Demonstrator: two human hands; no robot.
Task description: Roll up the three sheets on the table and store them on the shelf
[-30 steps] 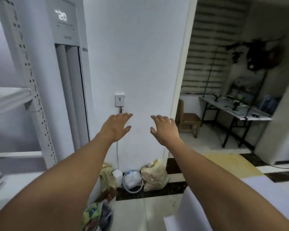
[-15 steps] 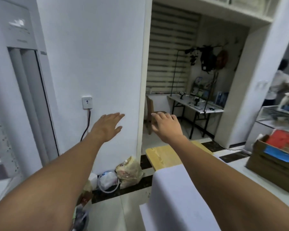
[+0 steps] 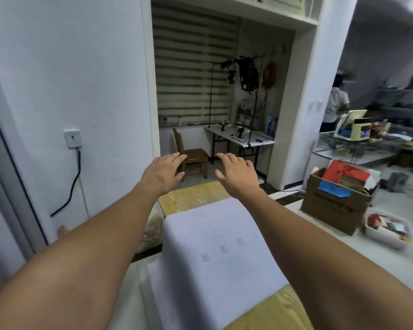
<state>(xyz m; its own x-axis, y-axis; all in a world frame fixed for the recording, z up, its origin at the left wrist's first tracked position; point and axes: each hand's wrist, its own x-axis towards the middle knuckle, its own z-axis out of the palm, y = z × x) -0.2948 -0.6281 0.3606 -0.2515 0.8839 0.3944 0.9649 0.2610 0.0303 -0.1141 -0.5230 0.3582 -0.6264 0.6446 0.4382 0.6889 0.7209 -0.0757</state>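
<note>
Wooden table (image 3: 193, 195) lying ahead | I'm counting two overlapping sheets (image 3: 215, 246) | left hand (image 3: 163, 173), right hand (image 3: 236, 175) hovering outstretched, spread wide, gripping nothing.

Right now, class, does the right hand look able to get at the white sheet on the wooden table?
Probably yes. The right hand is open and holds nothing, hovering near the far edge of the white sheet, and nothing visible lies between them on the wooden table.
</note>
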